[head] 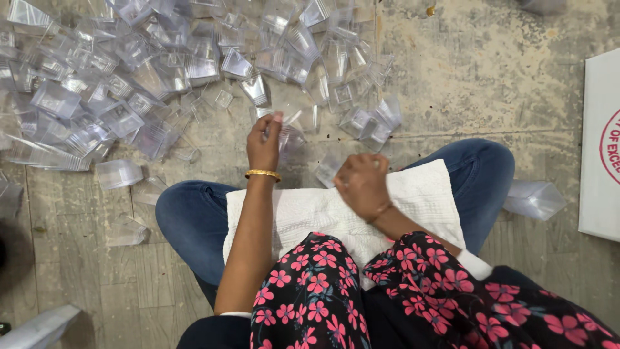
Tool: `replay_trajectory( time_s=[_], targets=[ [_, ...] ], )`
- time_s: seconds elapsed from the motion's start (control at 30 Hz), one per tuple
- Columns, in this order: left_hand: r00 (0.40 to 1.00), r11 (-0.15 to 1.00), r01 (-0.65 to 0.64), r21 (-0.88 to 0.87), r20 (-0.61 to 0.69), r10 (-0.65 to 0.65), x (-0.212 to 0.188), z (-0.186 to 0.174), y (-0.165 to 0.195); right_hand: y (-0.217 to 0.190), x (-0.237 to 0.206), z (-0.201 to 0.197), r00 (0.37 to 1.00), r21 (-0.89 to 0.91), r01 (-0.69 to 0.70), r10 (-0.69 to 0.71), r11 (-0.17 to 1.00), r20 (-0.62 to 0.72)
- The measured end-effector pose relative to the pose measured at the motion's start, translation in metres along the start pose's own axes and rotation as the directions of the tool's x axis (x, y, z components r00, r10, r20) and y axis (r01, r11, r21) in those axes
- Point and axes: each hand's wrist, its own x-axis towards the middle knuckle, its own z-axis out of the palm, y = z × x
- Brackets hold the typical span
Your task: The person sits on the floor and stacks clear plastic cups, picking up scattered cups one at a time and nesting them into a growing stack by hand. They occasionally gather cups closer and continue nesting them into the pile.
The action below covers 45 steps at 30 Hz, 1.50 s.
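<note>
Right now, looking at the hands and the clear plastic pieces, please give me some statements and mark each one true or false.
1. The left hand holds a clear plastic piece above the floor. True.
2. The right hand lies flat on the floor. False: it is closed, over the white cloth on the lap.
3. A gold bangle is on the left wrist. True.
4. The pile of clear cups sits in a box. False: it lies loose on the floor.
</note>
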Motion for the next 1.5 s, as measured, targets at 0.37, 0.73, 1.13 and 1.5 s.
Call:
replay_trajectory(
  time_s=[0.37, 0.73, 1.13, 1.5],
  targets=[
    [0.971, 0.946, -0.078, -0.315, -0.238, 0.001, 0.002, -0.007, 0.003, 0.021, 0.064, 0.036, 0.993, 0.118, 0.094, -0.101, 0.989, 0.058],
    [0.994, 0.951, 0.045, -0.305, -0.085, -0.075, 0.001, -0.004, -0.026, 0.094, 0.121, 0.055, 0.950, 0.566, -0.260, 0.313, 0.782, 0.004],
    [0.822, 0.566, 0.562, -0.603, 0.480, -0.306, -0.013, -0.006, 0.003, 0.060, 0.123, 0.093, 0.997, 0.576, -0.004, 0.047, 0.817, -0.060],
    [0.975, 0.988, 0.113, -0.106, 0.206, -0.090, -0.006, 0.006, -0.020, 0.083, 0.118, 0.033, 0.890, 0.790, -0.414, 0.383, 0.452, 0.247]
  ],
)
